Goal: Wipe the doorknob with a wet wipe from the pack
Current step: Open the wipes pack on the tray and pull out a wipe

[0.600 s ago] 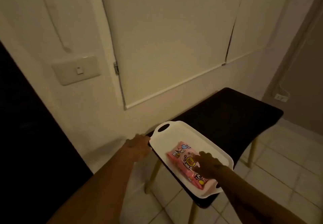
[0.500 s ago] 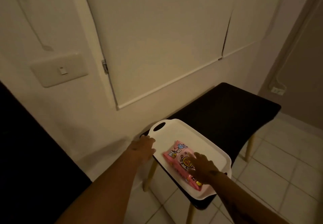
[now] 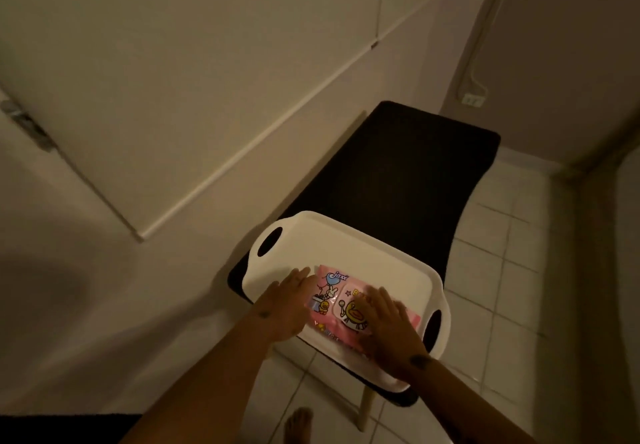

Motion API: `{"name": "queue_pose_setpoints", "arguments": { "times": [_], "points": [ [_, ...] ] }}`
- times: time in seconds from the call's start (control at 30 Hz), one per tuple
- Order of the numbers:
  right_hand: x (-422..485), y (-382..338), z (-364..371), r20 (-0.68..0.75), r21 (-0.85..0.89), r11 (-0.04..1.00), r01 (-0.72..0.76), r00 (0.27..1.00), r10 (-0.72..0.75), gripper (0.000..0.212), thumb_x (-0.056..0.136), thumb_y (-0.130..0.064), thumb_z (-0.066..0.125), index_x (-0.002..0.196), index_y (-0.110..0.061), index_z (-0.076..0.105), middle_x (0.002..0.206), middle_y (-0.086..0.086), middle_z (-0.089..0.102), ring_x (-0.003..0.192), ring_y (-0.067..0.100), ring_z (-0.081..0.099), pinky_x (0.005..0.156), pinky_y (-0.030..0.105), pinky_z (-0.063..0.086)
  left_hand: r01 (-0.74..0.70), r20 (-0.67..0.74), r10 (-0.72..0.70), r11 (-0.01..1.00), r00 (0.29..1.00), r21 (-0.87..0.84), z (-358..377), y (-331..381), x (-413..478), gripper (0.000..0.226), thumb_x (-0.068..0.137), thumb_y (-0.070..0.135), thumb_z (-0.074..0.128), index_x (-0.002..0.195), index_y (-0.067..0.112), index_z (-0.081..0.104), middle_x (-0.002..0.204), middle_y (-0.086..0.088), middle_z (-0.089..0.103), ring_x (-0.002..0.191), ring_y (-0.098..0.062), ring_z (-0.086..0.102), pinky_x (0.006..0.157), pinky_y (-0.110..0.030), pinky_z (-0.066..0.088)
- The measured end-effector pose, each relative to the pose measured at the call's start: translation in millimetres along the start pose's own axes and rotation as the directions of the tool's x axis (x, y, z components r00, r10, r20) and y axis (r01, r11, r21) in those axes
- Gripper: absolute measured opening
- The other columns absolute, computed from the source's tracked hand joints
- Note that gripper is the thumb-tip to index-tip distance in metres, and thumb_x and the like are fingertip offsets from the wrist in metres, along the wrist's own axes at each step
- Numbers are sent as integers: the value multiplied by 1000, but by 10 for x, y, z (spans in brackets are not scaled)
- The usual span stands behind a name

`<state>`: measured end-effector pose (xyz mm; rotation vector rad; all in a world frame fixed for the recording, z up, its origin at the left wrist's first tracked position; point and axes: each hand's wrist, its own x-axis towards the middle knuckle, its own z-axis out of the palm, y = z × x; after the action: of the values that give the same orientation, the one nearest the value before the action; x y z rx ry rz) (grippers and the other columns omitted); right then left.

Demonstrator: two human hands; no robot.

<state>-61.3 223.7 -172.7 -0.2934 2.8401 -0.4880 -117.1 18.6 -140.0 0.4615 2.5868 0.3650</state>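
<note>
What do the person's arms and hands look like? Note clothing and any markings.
The left forearm and right forearm are bare, no sleeves in view. The left hand and right hand wear no gloves; no watch or rings show in the dim light. A small dark mark sits near the left wrist, a larger dark mark on the right wrist.

Wipe pack (image 3: pixel 330 296) ends hidden under left hand (image 3: pixel 285 308), right hand (image 3: pixel 389 331); foot (image 3: pixel 298 426) cut off.

Wet wipe pack (image 3: pixel 330 299): soft pink pouch printed with cartoon duck, rabbit and blue balloon; lies flat in the white tray (image 3: pixel 346 246), label up, left hand (image 3: pixel 287 308) at one end, right hand (image 3: pixel 389 327) spread over the other
</note>
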Motion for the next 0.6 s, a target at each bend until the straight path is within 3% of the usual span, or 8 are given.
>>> {"name": "queue_pose_setpoints", "arguments": {
  "times": [0.07,0.23,0.4,0.6],
  "points": [
    [-3,-32,2,8,-19,999,-49,999,49,71,85,-56,44,141,-27,12,154,4,6,140,26,-1,113,45,2,-128,1,128,992,992,20,31,-79,145,69,90,22,44,146,24,3,157,3,-2,144,-18,-1,117,-44,15],
    [-46,-102,110,-9,-32,989,-146,989,146,73,92,-37,43,137,-30,-14,153,3,-11,135,22,-20,110,38,-10,-448,28,449,883,893,139,132,-157,412,80,87,49,39,145,24,-10,148,10,-24,136,-11,-23,112,-38,-6],
    [-55,-157,171,6,-38,976,-215,977,215,72,93,-38,38,132,-26,-22,148,2,-21,134,22,-23,108,37,-14,-522,117,509,829,853,202,182,-155,434,88,84,64,30,138,19,-24,145,3,-31,134,-16,-30,111,-38,-16],
    [-11,-119,152,0,-2,980,-200,980,200,69,92,-39,40,137,-31,-12,154,2,-9,131,17,-23,109,36,-12,-513,147,492,826,858,231,240,-207,498,84,85,66,21,130,18,-32,144,-1,-34,133,-20,-32,112,-42,-10]
  ]
}}
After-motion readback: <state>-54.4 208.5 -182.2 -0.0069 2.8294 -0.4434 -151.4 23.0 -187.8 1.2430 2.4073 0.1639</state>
